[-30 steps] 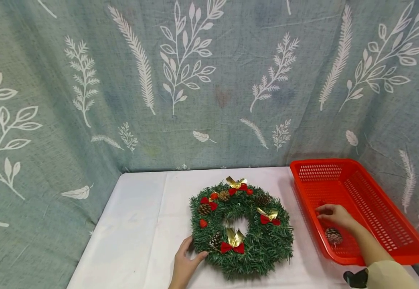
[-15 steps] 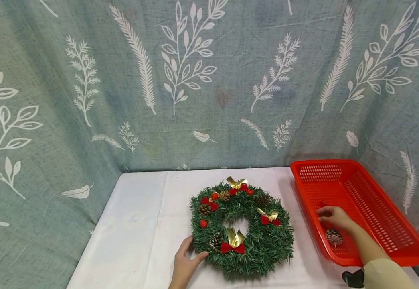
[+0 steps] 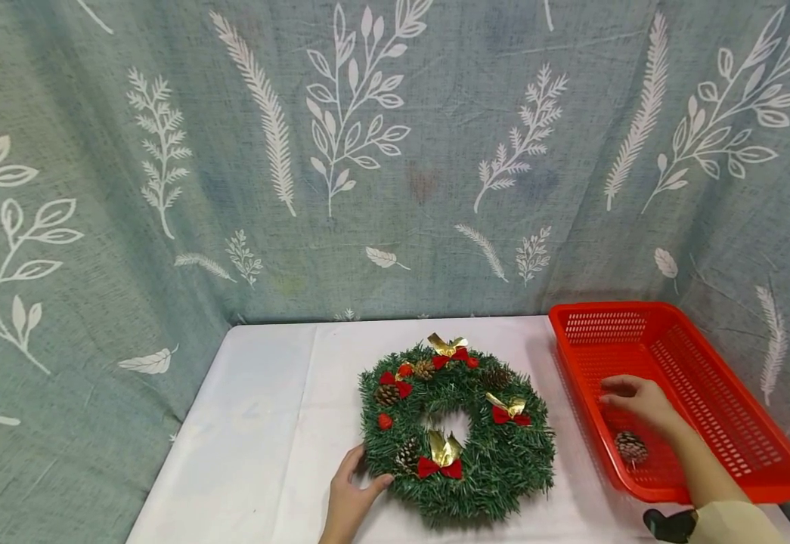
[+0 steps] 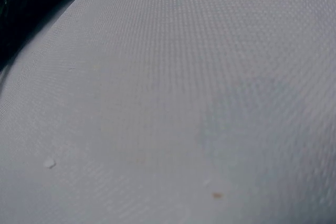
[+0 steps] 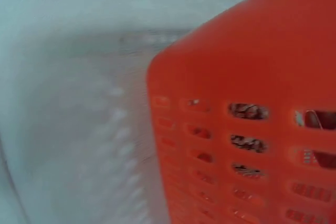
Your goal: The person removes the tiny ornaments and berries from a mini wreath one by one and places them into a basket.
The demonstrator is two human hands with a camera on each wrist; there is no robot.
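Observation:
A green Christmas wreath (image 3: 503, 472) lies flat on the white table, dressed with red-and-gold bows (image 3: 439, 461), pine cones (image 3: 387, 394) and small red berries (image 3: 384, 421). My left hand (image 3: 354, 491) rests against its lower left edge, thumb and forefinger spread apart and touching the greenery. Inside the red plastic basket (image 3: 714, 378), near its left wall, is my right hand (image 3: 639, 404) with bent fingers. I cannot tell whether those fingertips hold something small. Just below that hand, a loose pine cone (image 3: 631, 447) sits on the basket floor.
White cloth (image 3: 265, 423) covers the table, which ends at a leaf-patterned curtain (image 3: 395, 189) behind and at the sides. In the right wrist view, the basket's slotted outer wall (image 5: 236, 61) fills the right side. The left wrist view shows mostly tablecloth (image 4: 168, 98).
My right hand has shifted slightly to the right, and the small red shape seen beyond its fingers earlier no longer shows. The left hand and the wreath have stayed in place.

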